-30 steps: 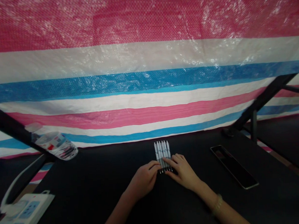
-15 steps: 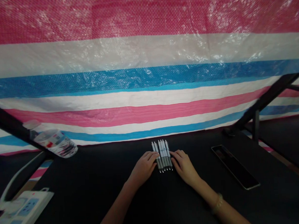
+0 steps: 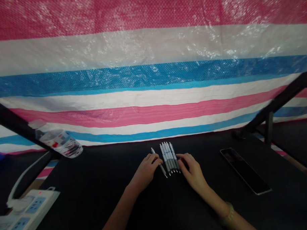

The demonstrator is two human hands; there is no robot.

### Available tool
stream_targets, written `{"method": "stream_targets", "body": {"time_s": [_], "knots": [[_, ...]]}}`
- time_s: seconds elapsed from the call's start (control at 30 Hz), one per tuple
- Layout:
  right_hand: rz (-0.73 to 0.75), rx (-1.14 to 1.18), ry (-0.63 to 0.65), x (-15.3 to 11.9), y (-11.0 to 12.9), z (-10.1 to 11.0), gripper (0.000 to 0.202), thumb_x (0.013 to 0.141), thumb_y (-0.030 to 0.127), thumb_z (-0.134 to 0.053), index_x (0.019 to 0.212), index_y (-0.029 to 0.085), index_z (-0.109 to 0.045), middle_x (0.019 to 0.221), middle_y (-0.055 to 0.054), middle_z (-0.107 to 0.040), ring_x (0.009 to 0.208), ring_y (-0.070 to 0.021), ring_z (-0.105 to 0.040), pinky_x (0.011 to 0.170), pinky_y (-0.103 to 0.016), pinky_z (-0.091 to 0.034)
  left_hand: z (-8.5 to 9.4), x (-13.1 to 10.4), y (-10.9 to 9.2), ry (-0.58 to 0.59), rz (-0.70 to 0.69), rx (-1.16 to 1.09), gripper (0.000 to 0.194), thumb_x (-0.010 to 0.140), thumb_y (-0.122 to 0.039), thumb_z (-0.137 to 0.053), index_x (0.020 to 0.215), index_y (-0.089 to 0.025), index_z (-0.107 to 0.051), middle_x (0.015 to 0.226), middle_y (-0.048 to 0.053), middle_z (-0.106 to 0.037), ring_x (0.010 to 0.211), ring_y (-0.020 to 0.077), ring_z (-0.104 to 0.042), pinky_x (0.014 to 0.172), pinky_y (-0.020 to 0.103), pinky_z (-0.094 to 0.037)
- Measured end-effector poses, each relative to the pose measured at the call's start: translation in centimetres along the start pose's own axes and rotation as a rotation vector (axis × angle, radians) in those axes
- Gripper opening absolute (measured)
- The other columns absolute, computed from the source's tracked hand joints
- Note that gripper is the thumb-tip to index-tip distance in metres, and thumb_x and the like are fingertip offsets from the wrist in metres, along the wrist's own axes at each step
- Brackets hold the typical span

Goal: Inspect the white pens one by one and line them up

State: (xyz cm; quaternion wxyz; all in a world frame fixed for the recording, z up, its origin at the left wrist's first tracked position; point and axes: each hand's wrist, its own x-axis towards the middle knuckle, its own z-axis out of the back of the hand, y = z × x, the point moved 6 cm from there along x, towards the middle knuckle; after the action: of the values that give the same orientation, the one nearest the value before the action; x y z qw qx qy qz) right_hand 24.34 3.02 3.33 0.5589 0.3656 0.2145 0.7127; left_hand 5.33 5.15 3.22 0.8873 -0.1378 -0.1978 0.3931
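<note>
pinching: in the head view, the left hand (image 3: 146, 169) is closed over a single pen (image 3: 162, 169), which slants out past the fingers at both ends, its tip toward the person.
pen row: a group of pens (image 3: 168, 157), seemingly five, lies side by side on the black bench (image 3: 95, 184), just right of the single pen, white barrels away from the person, grey grips and tips nearer.
right hand: the right hand (image 3: 191, 169) rests at the far side of the row with fingers loosely bent and thumb apart, gripping nothing visible; whether a fingertip touches the last pen, i cannot tell.
wrist: a pale bracelet (image 3: 230, 213) circles the right one.
phone: a dark phone (image 3: 246, 171) lies flat and slantwise, well to the right of the pens.
bottle: a clear bottle (image 3: 66, 145) tilts by the black bar at the far left.
power strip: a white power strip (image 3: 43, 212) sits at the near left, a small red light showing.
backdrop: a striped sheet (image 3: 153, 114) in pink, white and blue hangs behind.
</note>
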Motion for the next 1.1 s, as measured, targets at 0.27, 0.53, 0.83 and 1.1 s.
{"method": "stream_targets", "body": {"time_s": [0.27, 0.53, 0.83, 1.1], "knots": [[-0.191, 0.355, 0.060, -0.2, 3.6, -1.7, 0.028, 0.096, 0.043, -0.051, 0.098, 0.018, -0.065, 0.080, -0.003, -0.063, 0.070, -0.0171, -0.058, 0.063, -0.030, -0.044, 1.3, -0.9, 0.9, -0.156, -0.047, -0.016, 0.031, 0.092, -0.001, -0.045, 0.105, -0.019, -0.066, 0.118, 0.009, -0.066, 0.108, 0.0225, -0.063, 0.092, 0.036, -0.053], [-0.719, 1.253, 0.501, -3.0, 4.9, -8.2, 0.057, 0.076, 0.070, -0.067, 0.099, 0.018, -0.056, 0.066, 0.003, -0.059, 0.043, -0.0075, -0.044, 0.036, -0.017, -0.023, 3.9, -0.2, -1.0, -0.192, -0.051, -0.414, 0.031, 0.094, -0.006, -0.047, 0.101, -0.023, -0.071, 0.115, 0.007, -0.070, 0.103, 0.0190, -0.068, 0.092, 0.031, -0.053], [-0.878, 1.581, 0.667, -5.6, 5.9, -10.5, 0.044, 0.074, 0.049, -0.079, 0.095, 0.013, -0.064, 0.057, 0.004, -0.053, 0.041, -0.0046, -0.036, 0.039, -0.017, -0.013, -0.9, -1.1, 3.1, -0.262, 0.612, -1.499, 0.061, 0.082, -0.034, -0.075, 0.137, -0.019, -0.051, 0.126, 0.018, -0.066, 0.077, 0.0207, -0.075, 0.076, 0.034, -0.058], [-0.858, 1.621, 0.827, -6.9, 5.8, -11.4, 0.038, 0.077, 0.049, -0.078, 0.090, 0.016, -0.063, 0.055, 0.005, -0.052, 0.041, -0.0045, -0.035, 0.038, -0.015, -0.014, -2.2, -1.9, 3.7, -0.125, 0.693, -1.673, 0.041, 0.066, -0.035, -0.090, 0.093, -0.010, -0.072, 0.080, 0.010, -0.076, 0.070, 0.0189, -0.073, 0.068, 0.027, -0.055]]}}
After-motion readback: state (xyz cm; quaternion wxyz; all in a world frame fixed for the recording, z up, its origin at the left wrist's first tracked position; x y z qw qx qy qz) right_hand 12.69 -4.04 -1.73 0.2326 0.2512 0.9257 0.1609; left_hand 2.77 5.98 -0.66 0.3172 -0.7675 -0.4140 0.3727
